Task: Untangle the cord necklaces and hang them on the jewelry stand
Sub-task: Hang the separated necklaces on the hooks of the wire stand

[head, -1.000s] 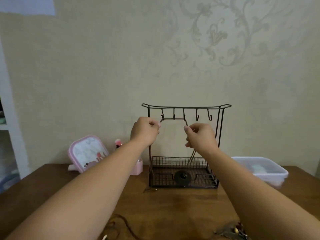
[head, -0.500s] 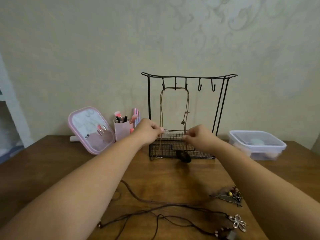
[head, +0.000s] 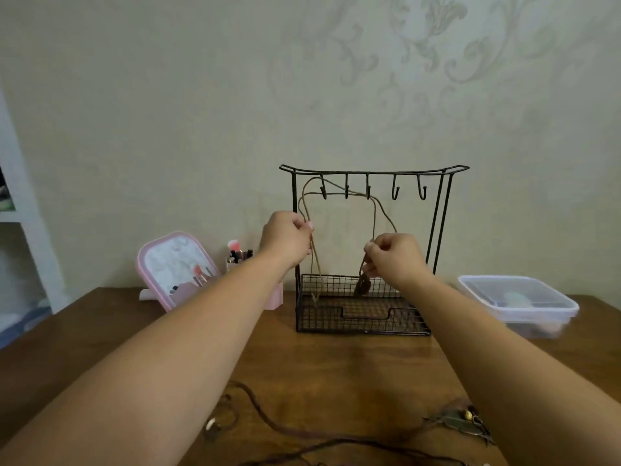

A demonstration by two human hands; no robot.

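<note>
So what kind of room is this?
Probably a bedroom or dressing corner at home: a pink vanity mirror, a cup of makeup brushes and a wire jewelry stand sit on a wooden table against patterned wallpaper.

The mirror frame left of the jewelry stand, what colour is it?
Pink. The mirror frame shows best in the head view, the only one.

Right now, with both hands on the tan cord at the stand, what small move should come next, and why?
Probably lower both hands: the left hand and right hand pinch the tan cord necklace, already draped over three hooks of the jewelry stand but slack.
</note>
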